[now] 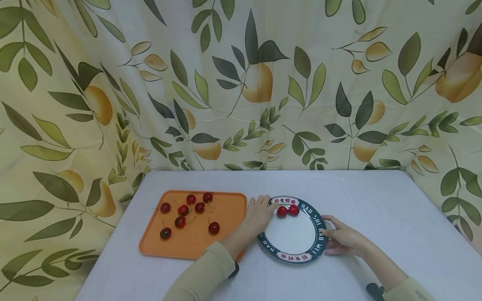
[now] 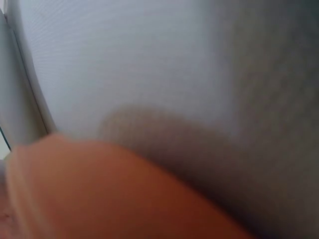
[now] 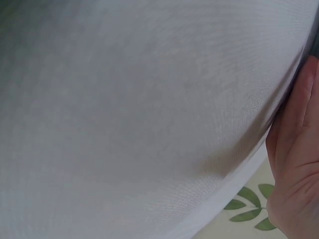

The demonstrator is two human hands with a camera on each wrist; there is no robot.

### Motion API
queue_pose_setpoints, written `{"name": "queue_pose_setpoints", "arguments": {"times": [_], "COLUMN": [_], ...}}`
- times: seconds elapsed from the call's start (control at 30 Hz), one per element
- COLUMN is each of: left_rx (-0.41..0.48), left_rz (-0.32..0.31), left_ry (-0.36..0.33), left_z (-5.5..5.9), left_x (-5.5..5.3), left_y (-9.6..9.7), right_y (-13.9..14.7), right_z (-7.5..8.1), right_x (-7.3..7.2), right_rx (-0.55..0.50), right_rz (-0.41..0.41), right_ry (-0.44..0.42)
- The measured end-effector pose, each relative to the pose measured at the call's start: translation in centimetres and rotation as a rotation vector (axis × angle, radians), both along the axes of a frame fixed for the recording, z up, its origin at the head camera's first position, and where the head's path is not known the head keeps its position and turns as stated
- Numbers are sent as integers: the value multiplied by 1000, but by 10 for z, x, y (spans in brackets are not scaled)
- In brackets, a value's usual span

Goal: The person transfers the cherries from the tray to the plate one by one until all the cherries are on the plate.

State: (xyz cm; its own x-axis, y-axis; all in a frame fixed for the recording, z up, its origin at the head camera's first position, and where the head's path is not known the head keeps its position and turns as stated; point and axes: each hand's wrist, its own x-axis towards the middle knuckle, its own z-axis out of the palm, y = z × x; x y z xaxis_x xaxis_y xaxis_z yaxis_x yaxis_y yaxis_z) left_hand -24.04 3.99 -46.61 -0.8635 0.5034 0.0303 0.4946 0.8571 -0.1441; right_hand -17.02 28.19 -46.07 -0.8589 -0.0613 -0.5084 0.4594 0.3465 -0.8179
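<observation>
A round white plate point(image 1: 290, 234) with a dark green lettered rim lies right of the middle of the table. Two red cherries point(image 1: 288, 210) sit side by side near its far-left edge. My left hand point(image 1: 258, 215) grips the plate's upper left rim, its thumb side close to the cherries and its fingertips partly hidden. At the opposite rim, my right hand point(image 1: 344, 237) holds the edge with its fingers around it. In the right wrist view, the right hand point(image 3: 299, 149) shows only at the right border.
Left of the plate lies an orange tray point(image 1: 150, 244) with several stemmed cherries point(image 1: 180, 221) on it. My left forearm crosses its right edge. A white cloth point(image 1: 361, 188) covers the table, and a leaf-and-fruit patterned curtain point(image 1: 241, 125) hangs behind and along the sides.
</observation>
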Motion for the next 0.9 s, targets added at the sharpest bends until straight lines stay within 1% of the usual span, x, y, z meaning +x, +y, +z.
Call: {"name": "queue_pose_setpoints", "arguments": {"times": [0.13, 0.27, 0.37, 0.6, 0.67, 0.83, 0.9], "left_rx": [-19, -44, -58, -36, -38, -53, -57], "left_rz": [63, 92, 95, 99, 96, 89, 86], "left_ry": [-39, -41, -29, -22, -5, 33, 36], "left_z": [-4, -7, -9, -9, -9, -4, -1], "left_x": [-1, -3, -4, -4, -4, -2, -1], "left_y": [-1, -3, -4, -5, -7, -10, -11], "right_y": [0, 0, 0, -1, -1, -1, 0], "right_z": [0, 1, 1, 1, 1, 0, 0], "right_x": [0, 0, 0, 0, 0, 0, 0], "right_rx": [1, -2, 1, 11, 12, 14, 11], "right_rz": [-6, -2, 3, 1, -2, -2, 4], "right_ry": [-2, 2, 4, 8, 8, 7, 11]}}
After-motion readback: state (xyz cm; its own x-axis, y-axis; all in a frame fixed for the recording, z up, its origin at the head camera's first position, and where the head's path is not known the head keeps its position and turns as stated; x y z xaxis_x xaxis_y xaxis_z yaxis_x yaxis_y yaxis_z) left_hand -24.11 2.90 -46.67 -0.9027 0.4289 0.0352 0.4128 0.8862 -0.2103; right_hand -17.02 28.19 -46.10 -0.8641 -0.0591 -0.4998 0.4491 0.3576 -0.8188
